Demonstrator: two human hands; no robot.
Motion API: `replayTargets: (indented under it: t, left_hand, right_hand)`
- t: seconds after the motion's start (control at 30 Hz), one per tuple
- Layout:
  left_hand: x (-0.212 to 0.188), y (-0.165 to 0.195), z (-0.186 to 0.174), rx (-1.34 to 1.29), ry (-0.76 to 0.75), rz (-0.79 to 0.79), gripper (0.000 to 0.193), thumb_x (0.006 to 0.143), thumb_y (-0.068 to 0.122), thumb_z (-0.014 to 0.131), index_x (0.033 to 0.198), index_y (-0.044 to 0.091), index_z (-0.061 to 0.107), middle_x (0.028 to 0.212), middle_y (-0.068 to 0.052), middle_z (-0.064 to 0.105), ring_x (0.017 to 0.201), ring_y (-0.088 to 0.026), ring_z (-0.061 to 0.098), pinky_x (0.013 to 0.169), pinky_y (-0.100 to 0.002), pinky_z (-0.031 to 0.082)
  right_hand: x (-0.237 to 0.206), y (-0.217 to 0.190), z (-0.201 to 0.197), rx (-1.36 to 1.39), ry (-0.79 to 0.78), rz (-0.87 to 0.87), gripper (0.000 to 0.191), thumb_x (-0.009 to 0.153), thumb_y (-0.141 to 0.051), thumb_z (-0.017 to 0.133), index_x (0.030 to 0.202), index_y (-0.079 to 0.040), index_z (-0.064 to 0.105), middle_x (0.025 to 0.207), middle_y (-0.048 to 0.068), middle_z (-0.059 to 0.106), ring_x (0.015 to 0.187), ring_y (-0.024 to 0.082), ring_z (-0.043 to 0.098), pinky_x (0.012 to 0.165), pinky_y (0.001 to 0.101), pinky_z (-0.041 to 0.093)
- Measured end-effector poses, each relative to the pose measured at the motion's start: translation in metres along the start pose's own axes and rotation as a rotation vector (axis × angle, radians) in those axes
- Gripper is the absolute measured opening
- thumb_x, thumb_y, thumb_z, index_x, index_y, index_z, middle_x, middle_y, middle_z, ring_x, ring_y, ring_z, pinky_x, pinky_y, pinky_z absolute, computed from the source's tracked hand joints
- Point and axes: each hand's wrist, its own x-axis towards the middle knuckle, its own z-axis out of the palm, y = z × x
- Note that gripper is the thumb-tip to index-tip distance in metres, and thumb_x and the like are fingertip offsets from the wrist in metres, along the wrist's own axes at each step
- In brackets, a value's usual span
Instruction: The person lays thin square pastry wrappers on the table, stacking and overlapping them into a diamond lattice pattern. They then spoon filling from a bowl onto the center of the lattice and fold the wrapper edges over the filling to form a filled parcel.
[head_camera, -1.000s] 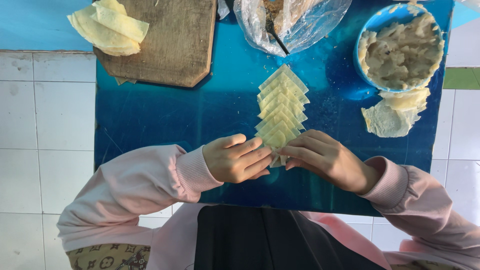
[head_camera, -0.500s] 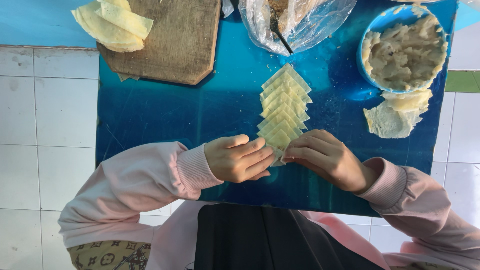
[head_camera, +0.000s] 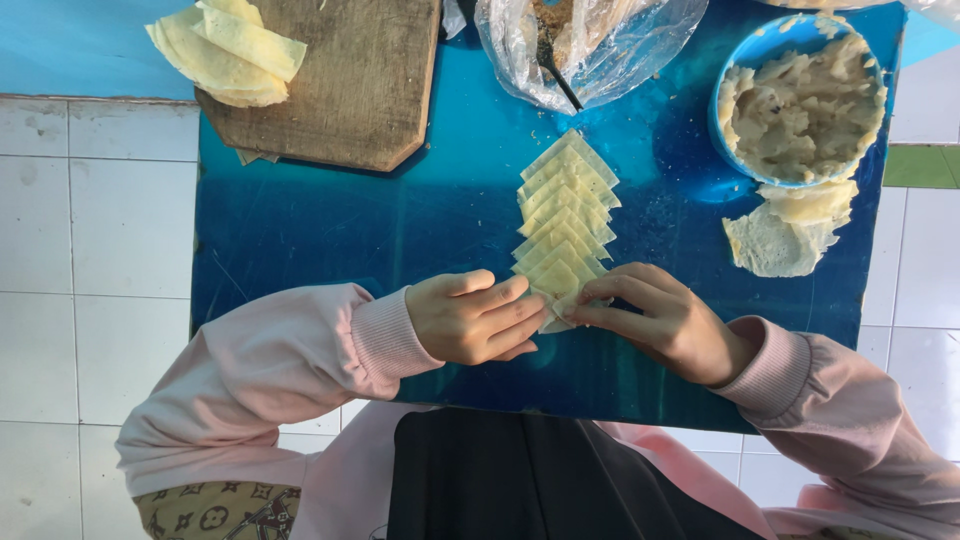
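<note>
A row of several overlapping square dough wrappers (head_camera: 565, 215) lies down the middle of a glossy blue board (head_camera: 330, 235). My left hand (head_camera: 472, 318) and my right hand (head_camera: 655, 318) meet at the near end of that row. Both pinch the nearest pale wrapper (head_camera: 556, 312) between fingertips, just above the board. Pink sleeves cover both my arms.
A wooden cutting board (head_camera: 345, 85) at the far left carries a pile of folded wrappers (head_camera: 228, 50). A clear plastic bag (head_camera: 590, 45) with a dark utensil lies at the back. A blue bowl (head_camera: 735, 70) of pale filling stands far right, torn dough scraps (head_camera: 785, 228) beside it. White floor tiles surround the board.
Both hands stay at the near end of the row, fingers shifting slightly on the nearest wrapper. Nothing else has moved.
</note>
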Motion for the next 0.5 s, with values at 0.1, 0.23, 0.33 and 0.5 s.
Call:
replayTargets:
  t: [0.1, 0.23, 0.33, 0.5]
  left_hand:
    - [0.0008, -0.0006, 0.0004, 0.000, 0.001, -0.002, 0.030, 0.107, 0.042, 0.063, 0.113, 0.015, 0.075, 0.118, 0.006, 0.069, 0.109, -0.012, 0.058, 0.090, -0.027, 0.037]
    - [0.0011, -0.0015, 0.0022, 0.009, -0.008, 0.009, 0.029, 0.107, 0.041, 0.063, 0.112, 0.016, 0.075, 0.118, 0.006, 0.070, 0.108, -0.012, 0.058, 0.089, -0.027, 0.036]
    - [0.0006, -0.0021, 0.0039, 0.016, -0.001, 0.014, 0.029, 0.107, 0.041, 0.062, 0.112, 0.016, 0.075, 0.117, 0.006, 0.070, 0.108, -0.011, 0.058, 0.089, -0.027, 0.036]
    - [0.0006, -0.0020, 0.0063, 0.015, 0.014, 0.021, 0.030, 0.109, 0.042, 0.062, 0.113, 0.015, 0.075, 0.116, 0.005, 0.071, 0.108, -0.011, 0.059, 0.090, -0.026, 0.035]
  right_hand:
    - [-0.0018, 0.0015, -0.0016, -0.041, -0.023, -0.007, 0.040, 0.078, -0.010, 0.072, 0.118, -0.008, 0.072, 0.117, 0.009, 0.069, 0.105, 0.028, 0.068, 0.087, 0.0389, 0.055]
    - [-0.0040, 0.0028, -0.0024, -0.108, -0.032, -0.005, 0.041, 0.079, -0.012, 0.072, 0.120, -0.010, 0.072, 0.117, 0.006, 0.071, 0.105, 0.025, 0.068, 0.084, 0.0376, 0.053]
    - [-0.0048, 0.0035, -0.0016, -0.119, -0.037, -0.004, 0.040, 0.080, -0.014, 0.072, 0.120, -0.010, 0.072, 0.117, 0.005, 0.071, 0.105, 0.023, 0.068, 0.083, 0.0361, 0.053]
    - [-0.0046, 0.0044, -0.0007, -0.175, -0.037, -0.018, 0.041, 0.080, -0.016, 0.073, 0.120, -0.012, 0.073, 0.117, 0.004, 0.071, 0.102, 0.023, 0.067, 0.081, 0.0357, 0.052]
